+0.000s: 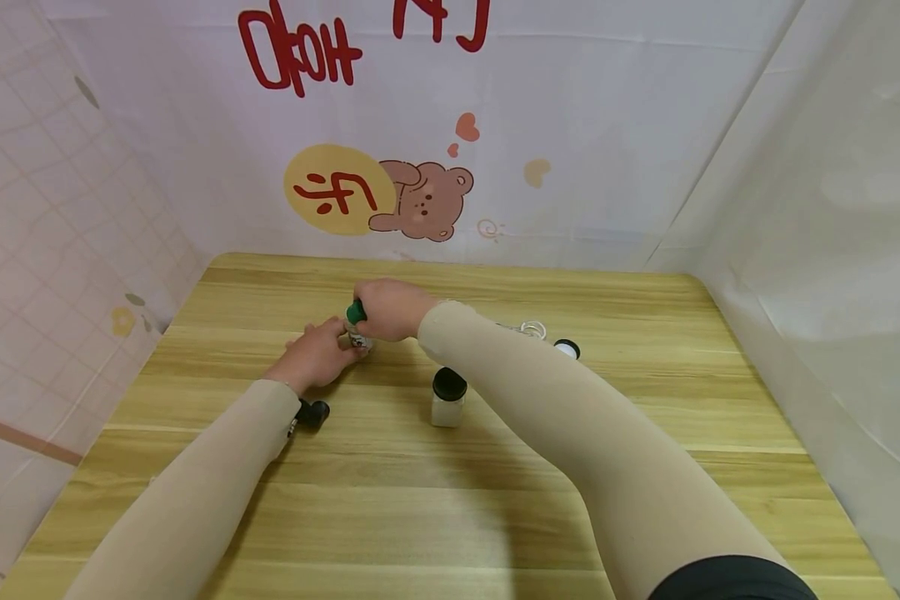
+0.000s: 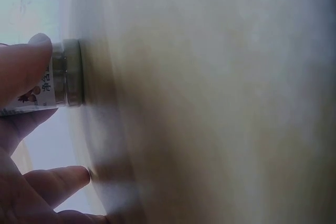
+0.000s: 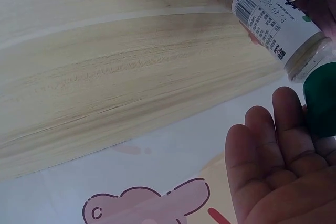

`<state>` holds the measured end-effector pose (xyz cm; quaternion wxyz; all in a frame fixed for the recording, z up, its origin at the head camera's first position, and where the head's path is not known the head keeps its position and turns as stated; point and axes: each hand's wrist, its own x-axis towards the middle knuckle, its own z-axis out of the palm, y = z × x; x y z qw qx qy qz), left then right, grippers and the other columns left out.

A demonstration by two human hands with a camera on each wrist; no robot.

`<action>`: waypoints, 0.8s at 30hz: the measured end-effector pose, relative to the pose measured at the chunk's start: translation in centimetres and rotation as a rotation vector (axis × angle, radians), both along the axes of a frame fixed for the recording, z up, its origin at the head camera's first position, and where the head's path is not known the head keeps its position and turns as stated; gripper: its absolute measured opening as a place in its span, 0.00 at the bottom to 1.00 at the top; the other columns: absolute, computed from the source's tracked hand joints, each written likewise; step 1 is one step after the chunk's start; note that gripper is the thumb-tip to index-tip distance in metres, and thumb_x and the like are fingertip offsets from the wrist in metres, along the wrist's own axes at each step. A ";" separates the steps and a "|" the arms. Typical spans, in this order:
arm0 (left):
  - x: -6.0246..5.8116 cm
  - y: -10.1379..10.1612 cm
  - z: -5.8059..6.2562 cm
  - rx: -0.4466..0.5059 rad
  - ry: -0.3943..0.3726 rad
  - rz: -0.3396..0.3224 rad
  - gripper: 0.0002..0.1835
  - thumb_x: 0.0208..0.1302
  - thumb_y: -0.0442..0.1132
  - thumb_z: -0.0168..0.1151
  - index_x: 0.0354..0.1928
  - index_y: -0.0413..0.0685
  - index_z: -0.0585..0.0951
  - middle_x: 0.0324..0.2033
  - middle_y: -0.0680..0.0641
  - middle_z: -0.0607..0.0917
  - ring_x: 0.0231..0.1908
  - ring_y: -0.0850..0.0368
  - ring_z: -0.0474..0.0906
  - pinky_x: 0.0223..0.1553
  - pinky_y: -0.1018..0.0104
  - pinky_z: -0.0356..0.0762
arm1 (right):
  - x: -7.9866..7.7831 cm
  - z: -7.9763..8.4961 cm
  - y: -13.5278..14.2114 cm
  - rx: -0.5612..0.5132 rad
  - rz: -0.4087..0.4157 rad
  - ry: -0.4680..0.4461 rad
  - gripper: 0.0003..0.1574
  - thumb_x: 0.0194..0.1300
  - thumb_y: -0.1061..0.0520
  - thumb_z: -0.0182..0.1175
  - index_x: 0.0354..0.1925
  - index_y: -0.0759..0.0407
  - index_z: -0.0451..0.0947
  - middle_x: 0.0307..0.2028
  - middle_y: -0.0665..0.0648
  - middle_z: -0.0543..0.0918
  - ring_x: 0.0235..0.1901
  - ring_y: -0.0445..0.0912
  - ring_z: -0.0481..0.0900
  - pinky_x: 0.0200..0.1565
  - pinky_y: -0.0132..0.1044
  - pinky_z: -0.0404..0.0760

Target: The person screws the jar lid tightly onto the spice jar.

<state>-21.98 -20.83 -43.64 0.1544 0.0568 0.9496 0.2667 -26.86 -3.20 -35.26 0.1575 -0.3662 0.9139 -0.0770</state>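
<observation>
A small clear spice jar (image 3: 275,27) with a white printed label stands at the back left of the table. My left hand (image 1: 317,357) grips it around the lower body, thumb against the label (image 2: 44,85) in the left wrist view. From above, my right hand (image 1: 395,310) pinches the jar's green cap (image 1: 356,312). That green cap (image 3: 321,100) sits at the jar's mouth; whether it is still attached cannot be told. Several fingers of the right hand (image 3: 283,166) extend beside the cap in the right wrist view.
A white jar with a black lid (image 1: 448,397) stands mid-table. Near my left wrist lies a black object (image 1: 314,414). Partly behind the right forearm are another black-rimmed white container (image 1: 567,348) and white rings (image 1: 532,330). Printed cloth walls surround the wooden table (image 1: 390,517).
</observation>
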 end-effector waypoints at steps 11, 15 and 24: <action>0.0 0.0 0.1 0.001 0.005 -0.001 0.28 0.79 0.55 0.58 0.76 0.60 0.71 0.82 0.35 0.56 0.74 0.09 0.37 0.63 0.07 0.35 | -0.1 0.0 -0.2 0.000 0.001 -0.002 0.21 0.77 0.47 0.62 0.58 0.59 0.76 0.42 0.52 0.83 0.37 0.43 0.78 0.40 0.31 0.79; 0.0 0.0 0.1 -0.001 0.002 -0.005 0.30 0.79 0.56 0.58 0.78 0.61 0.69 0.82 0.33 0.54 0.74 0.09 0.36 0.62 0.07 0.35 | -0.1 0.0 -0.3 -0.002 0.005 0.006 0.21 0.77 0.47 0.62 0.58 0.59 0.76 0.42 0.52 0.83 0.37 0.43 0.78 0.41 0.31 0.78; 0.1 0.0 0.2 -0.002 -0.005 -0.007 0.35 0.79 0.56 0.58 0.82 0.60 0.63 0.82 0.32 0.53 0.74 0.09 0.37 0.63 0.07 0.35 | -0.1 0.0 -0.5 -0.010 0.003 0.012 0.23 0.76 0.47 0.63 0.59 0.58 0.76 0.45 0.51 0.83 0.41 0.43 0.80 0.46 0.32 0.81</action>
